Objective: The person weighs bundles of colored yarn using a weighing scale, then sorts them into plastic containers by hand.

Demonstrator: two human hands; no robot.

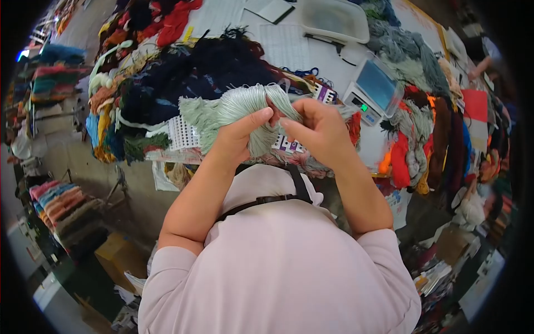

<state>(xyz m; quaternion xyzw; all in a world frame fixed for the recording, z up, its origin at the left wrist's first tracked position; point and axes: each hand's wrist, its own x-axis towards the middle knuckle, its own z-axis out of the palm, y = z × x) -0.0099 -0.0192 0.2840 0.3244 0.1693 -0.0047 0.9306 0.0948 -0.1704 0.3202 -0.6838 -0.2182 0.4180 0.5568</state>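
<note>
A pale green bundle of thread (245,104) is held above the front edge of the table, its cut ends fanning out to the left. My left hand (243,129) is wrapped round the lower middle of the bundle, thumb on top. At the bundle's right end, my right hand (313,127) pinches some of its strands between thumb and fingers. Dark navy yarn (183,78) lies just behind the bundle. Perforated white cards (182,133) show beneath it.
A digital scale (362,107) with a blue tray stands right of my hands. Behind it is a clear plastic bin (335,21). Grey-green yarn (400,47) and red yarn (400,161) lie at the right. A person's arm (481,68) shows at the far right.
</note>
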